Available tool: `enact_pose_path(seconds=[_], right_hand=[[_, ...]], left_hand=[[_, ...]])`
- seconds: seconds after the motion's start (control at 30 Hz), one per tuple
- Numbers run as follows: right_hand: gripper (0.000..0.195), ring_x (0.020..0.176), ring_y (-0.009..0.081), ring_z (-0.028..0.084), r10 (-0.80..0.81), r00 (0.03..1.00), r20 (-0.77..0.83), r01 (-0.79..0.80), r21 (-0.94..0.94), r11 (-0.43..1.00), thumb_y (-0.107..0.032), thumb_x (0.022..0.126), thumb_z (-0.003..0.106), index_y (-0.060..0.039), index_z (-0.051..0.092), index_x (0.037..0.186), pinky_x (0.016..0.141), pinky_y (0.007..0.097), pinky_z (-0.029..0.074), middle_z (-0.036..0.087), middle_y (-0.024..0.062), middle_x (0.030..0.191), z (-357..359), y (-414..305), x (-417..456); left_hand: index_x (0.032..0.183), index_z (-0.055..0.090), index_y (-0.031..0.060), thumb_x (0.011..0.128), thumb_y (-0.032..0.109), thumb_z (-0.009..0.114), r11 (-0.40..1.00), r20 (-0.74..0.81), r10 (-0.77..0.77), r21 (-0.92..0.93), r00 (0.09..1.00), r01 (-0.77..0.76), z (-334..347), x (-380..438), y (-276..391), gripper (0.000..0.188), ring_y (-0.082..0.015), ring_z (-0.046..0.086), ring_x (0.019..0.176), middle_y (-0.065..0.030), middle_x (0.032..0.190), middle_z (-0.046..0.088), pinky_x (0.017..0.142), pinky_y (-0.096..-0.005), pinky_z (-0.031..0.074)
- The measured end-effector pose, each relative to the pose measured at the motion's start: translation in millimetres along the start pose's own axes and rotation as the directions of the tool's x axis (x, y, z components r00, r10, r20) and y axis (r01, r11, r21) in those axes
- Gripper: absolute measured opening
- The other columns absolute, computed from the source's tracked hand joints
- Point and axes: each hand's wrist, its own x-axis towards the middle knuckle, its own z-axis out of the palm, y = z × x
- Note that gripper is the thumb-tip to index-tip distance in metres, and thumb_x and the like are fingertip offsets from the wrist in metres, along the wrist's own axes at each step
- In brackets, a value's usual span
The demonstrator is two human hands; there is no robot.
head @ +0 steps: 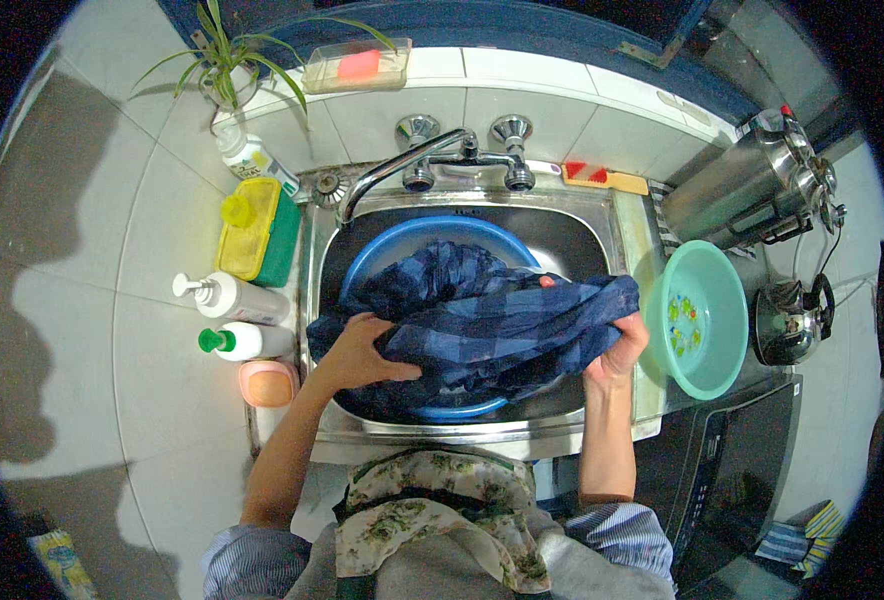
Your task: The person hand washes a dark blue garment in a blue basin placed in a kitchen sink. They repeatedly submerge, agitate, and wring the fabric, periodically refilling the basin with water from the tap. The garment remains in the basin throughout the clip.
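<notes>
A wet-looking blue checked cloth garment (487,322) is stretched sideways between my hands over a blue plastic basin (382,247). The basin stands in a stainless steel sink (584,232), and the fabric covers much of it. My left hand (363,352) grips the left part of the garment, thumb spread over the top of the cloth. At the right end, my right hand (618,349) holds a bunched edge, its fingers partly hidden behind the fabric. Part of the garment sags down into the basin.
A chrome faucet (404,169) arches over the sink's back left. Along the left stand pump bottles (243,296), a yellow-lidded green box (251,232) and a soap dish (268,384). To the right are a mint-green basin (704,322), a kettle (787,322) and a scrub brush (603,178).
</notes>
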Motion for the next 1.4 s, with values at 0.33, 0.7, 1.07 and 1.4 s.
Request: enact_pose_path(seconds=[0.33, 0.7, 1.07, 1.4], right_hand=[[0.052, 0.111, 0.0298, 0.047, 0.179, 0.983, -0.037, -0.159, 0.308, 0.938, -0.022, 0.081, 0.051, -0.0158, 0.039, 0.131, 0.095, 0.0453, 0.035, 0.048, 0.0174, 0.121, -50, 37, 16], [0.015, 0.073, 0.0332, 0.06, 0.006, 0.936, 0.351, 0.338, -0.898, -0.281, -0.019, 0.073, 0.058, -0.0063, 0.062, 0.08, 0.064, 0.0372, 0.048, 0.062, 0.0166, 0.086, 19, 165, 35], [0.02, 0.068, 0.0326, 0.063, -0.179, 0.978, 0.104, 0.095, -0.994, -0.055, -0.023, 0.074, 0.057, -0.0054, 0.066, 0.07, 0.06, 0.0397, 0.048, 0.062, 0.0182, 0.072, -18, 142, 30], [0.032, 0.097, 0.0329, 0.05, 0.104, 0.957, 0.27, 0.286, -0.937, -0.202, 0.003, 0.065, 0.05, -0.0022, 0.056, 0.096, 0.089, 0.0381, 0.037, 0.055, 0.0154, 0.098, -48, 38, 7]], left_hand=[[0.14, 0.019, 0.0174, 0.066, -0.001, 0.055, -0.268, 0.09, -0.189, -0.963, 0.978, 0.037, 30, 17, 45, 0.084, -0.0253, 0.046, 0.114, -0.0115, 0.132, 0.038, 0.091, -0.04, 0.043], [0.093, 0.058, 0.011, 0.085, 0.023, 0.046, 0.613, -0.306, -0.156, -0.775, 0.939, -0.15, 97, 63, -1, 0.019, -0.0191, 0.058, 0.083, -0.0054, 0.092, 0.06, 0.083, -0.0353, 0.043], [0.101, 0.059, 0.0072, 0.083, 0.02, 0.048, -0.084, 0.217, -0.369, -0.976, 0.904, 0.2, 132, 56, 28, 0.024, -0.0152, 0.057, 0.084, -0.0045, 0.094, 0.06, 0.077, -0.0292, 0.045], [0.087, 0.06, 0.0056, 0.08, 0.024, 0.06, 0.796, -0.433, 0.099, -0.505, 0.896, -0.332, 69, 54, 81, 0.019, -0.0238, 0.046, 0.08, -0.0092, 0.085, 0.049, 0.075, -0.0336, 0.038]])
